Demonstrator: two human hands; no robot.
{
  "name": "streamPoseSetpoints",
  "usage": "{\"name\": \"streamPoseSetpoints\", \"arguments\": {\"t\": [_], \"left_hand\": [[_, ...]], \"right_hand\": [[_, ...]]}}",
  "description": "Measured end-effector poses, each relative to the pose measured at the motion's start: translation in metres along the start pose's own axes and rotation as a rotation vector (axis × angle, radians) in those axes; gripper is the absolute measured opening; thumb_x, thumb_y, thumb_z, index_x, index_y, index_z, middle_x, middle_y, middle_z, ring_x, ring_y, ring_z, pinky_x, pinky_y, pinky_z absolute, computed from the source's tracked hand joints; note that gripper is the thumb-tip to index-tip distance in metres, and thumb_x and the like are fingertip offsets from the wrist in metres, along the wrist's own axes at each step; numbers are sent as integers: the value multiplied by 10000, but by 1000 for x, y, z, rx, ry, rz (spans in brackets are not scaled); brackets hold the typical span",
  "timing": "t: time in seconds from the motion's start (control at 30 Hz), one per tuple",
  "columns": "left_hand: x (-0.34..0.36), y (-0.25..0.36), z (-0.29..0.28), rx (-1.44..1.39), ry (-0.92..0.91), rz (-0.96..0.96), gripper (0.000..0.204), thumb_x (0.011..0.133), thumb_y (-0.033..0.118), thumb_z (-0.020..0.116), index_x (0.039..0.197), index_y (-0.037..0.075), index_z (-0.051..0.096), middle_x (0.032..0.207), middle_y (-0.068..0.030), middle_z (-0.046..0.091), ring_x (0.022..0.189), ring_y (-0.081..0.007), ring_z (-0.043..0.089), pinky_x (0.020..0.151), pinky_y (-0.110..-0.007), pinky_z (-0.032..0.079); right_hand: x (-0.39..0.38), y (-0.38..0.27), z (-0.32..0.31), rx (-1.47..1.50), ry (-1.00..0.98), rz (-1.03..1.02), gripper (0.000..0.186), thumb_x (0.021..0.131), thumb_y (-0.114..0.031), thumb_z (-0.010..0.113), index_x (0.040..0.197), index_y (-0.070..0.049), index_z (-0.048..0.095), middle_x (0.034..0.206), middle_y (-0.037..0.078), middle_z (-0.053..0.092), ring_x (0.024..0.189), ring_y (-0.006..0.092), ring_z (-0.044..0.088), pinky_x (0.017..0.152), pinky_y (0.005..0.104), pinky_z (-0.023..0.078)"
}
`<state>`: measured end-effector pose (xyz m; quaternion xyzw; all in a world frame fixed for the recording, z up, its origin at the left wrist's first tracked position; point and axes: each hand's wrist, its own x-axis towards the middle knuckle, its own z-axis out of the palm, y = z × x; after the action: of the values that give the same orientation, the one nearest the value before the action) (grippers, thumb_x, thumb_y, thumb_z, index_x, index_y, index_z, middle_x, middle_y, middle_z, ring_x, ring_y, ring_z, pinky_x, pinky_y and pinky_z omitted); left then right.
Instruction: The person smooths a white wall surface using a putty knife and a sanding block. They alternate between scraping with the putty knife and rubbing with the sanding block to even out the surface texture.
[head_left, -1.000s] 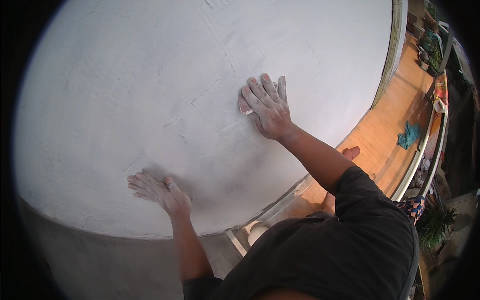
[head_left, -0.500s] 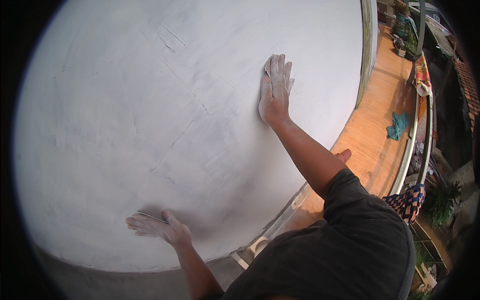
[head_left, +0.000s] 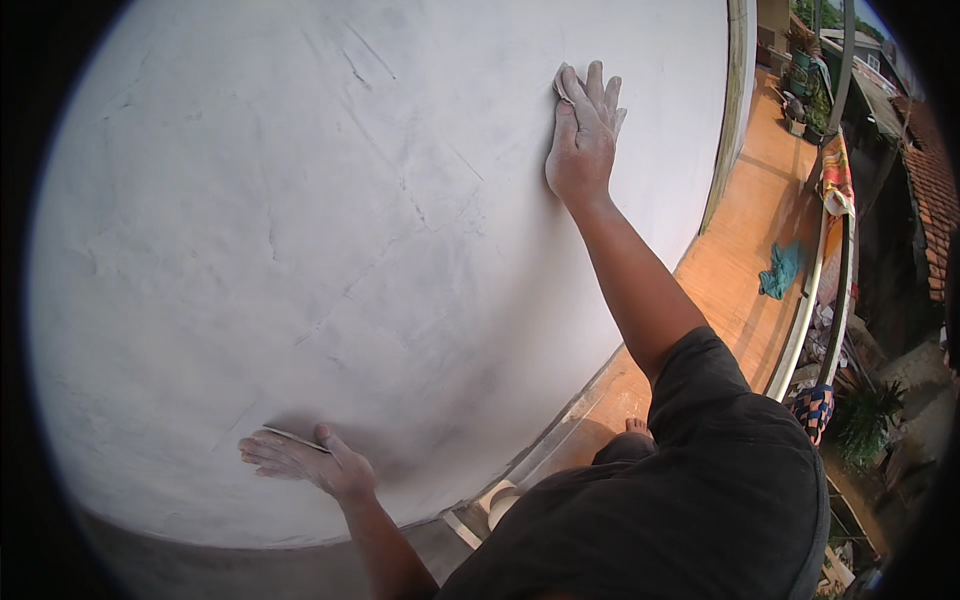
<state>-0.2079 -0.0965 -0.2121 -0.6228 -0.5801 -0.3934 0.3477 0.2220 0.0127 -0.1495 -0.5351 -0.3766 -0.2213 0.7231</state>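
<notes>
Two hands flat on white wall, right hand pressing sandpaper, left hand open

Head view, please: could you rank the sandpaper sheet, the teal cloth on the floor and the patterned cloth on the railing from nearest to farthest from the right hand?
1. Sandpaper sheet: pressed under the right hand on the white wall.
2. Teal cloth: on the orange floor, lower right.
3. Patterned cloth: draped on the railing, far right.

Home balcony: plastered wall, railing
</notes>
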Motion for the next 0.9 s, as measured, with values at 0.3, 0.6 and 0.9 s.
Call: {"name": "streamPoseSetpoints", "arguments": {"t": [0.3, 0.6, 0.9], "left_hand": [[2, 10, -3, -9, 8, -36, 867, 1079, 548, 321, 1620, -31, -30, 1702, -247, -73, 1568, -436, -106, 1215, -613, -95], [2, 16, -4, 24, 38, -28, 844, 1083, 524, 336, 1627, -13, -21, 1708, -228, -66, 1575, -422, -70, 1233, -587, -72], [0, 23, -6, 20, 46, -47, 770, 1105, 429, 351, 1628, -9, -5, 1708, -228, -50, 1580, -400, -45, 1256, -558, -30]], "right_hand": [[37, 28, -1, 159, -90, -30, 534, 1001, -71, 565, 1515, -203, 501, 1556, 158, 475, 1526, 350, 305, 1217, 615, 266], [62, 42, -4, 150, -282, -253, 549, 1057, -249, 490, 1576, -110, 378, 1657, 218, 269, 1543, 497, 122, 1220, 641, 138], [72, 40, -4, 33, -356, -381, 829, 979, -641, 514, 1602, -128, 325, 1677, 191, 222, 1541, 470, 162, 1185, 702, 163]]}}
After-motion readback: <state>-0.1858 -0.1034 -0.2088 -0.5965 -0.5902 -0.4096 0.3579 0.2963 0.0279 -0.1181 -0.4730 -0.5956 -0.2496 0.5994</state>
